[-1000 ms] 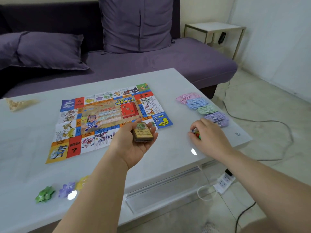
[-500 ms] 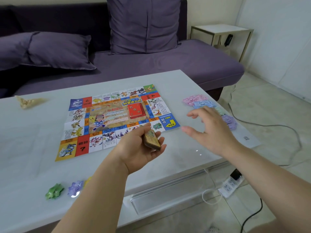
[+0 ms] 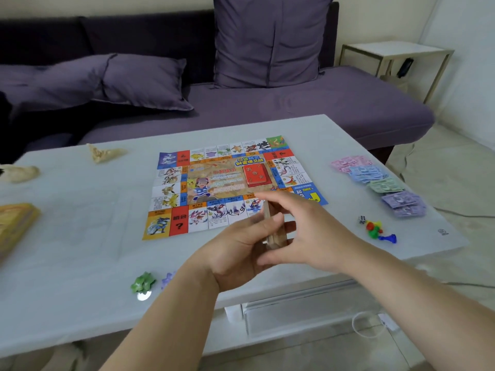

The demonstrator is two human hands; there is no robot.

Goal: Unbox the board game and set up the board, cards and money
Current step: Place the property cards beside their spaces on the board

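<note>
Cards point(image 3: 274, 238) are gripped on edge by the left hand point(image 3: 235, 253); the right hand point(image 3: 316, 234) is spread open just beside them.

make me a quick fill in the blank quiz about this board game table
The left hand grips a tan stack of ____.
The deck lying on the board is ____.
The money piles lie to the board's ____.
The money pile nearest the sofa is ____.
Missing: cards; red; right; pink.
</note>
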